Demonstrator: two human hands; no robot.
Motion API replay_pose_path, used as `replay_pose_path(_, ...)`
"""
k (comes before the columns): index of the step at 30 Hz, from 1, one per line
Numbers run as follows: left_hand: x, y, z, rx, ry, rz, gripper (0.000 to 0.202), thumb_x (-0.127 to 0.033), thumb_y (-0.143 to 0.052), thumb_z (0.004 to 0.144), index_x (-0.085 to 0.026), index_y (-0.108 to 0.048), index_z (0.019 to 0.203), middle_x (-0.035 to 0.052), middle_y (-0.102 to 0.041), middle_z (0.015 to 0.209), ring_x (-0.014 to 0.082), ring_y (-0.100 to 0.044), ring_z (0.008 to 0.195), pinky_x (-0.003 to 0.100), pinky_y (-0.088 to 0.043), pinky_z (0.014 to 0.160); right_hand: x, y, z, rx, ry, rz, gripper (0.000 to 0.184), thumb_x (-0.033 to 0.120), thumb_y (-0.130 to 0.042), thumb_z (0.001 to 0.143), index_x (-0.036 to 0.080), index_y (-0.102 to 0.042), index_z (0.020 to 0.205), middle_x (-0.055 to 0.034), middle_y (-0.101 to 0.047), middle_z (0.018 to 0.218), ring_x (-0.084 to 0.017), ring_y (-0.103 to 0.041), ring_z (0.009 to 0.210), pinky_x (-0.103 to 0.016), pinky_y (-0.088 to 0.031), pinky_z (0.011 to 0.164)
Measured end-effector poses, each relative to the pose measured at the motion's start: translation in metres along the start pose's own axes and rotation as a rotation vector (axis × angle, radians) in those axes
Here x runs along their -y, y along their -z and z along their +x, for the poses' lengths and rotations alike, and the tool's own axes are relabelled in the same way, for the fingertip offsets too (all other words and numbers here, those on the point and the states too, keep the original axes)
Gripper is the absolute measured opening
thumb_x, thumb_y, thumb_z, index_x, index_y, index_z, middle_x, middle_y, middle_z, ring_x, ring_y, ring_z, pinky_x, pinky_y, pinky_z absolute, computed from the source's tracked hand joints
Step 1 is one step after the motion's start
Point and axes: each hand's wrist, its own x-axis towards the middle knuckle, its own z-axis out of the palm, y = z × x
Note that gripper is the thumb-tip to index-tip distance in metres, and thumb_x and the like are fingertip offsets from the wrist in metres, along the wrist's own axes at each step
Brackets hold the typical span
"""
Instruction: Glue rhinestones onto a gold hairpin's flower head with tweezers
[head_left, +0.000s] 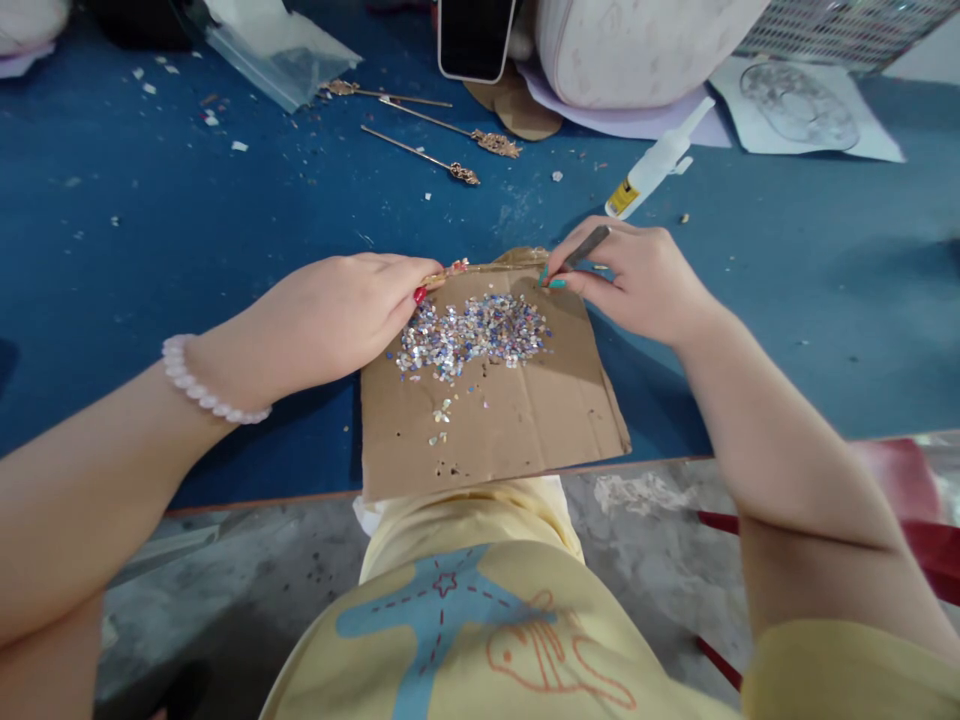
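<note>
A brown cardboard sheet (517, 420) lies at the near edge of the blue table, with a heap of small shiny sequins (474, 335) on its upper half. My left hand (337, 315) is closed, pinching a thin gold hairpin stick (448, 272) at the cardboard's top left edge. My right hand (637, 280) is closed on grey tweezers (586, 247), whose tip points down near the cardboard's top edge, just above the sequins. A pale bead bracelet (202, 390) sits on my left wrist.
Three gold hairpin sticks (427, 125) lie further back on the blue table (150, 230). A white glue bottle (656, 165), a phone (474, 38), a clear plastic bag (277, 55), a pale bag (637, 45) and a printed paper (802, 110) line the far side.
</note>
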Motion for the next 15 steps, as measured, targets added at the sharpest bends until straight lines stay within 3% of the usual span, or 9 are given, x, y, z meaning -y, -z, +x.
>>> replay_pose_path(9, 0.001, -0.0006, -0.0003, 0.006, 0.005, 0.01, 0.046, -0.025, -0.03, 0.1, -0.013, -0.046, 0.142, 0.0125, -0.058, 0.137, 0.0269, -0.057, 0.123, 0.043, -0.043, 0.106, 0.0008, -0.0052, 0.0022, 0.011, -0.078, -0.005, 0.021, 0.042, -0.051, 0.094, 0.027, -0.066, 0.097, -0.0042, -0.069, 0.091, -0.026, -0.067, 0.091, -0.046, -0.054, 0.086)
replay_pose_path(15, -0.0005, -0.0004, -0.0001, -0.011, -0.019, 0.007, 0.044, -0.025, -0.029, 0.1, -0.014, -0.05, 0.137, 0.0107, -0.058, 0.136, 0.0262, -0.056, 0.124, 0.042, -0.044, 0.105, 0.0, -0.003, 0.0015, 0.018, -0.033, -0.007, 0.019, 0.038, -0.052, 0.094, 0.026, -0.067, 0.097, -0.0034, -0.068, 0.09, -0.024, -0.066, 0.092, -0.044, -0.054, 0.086)
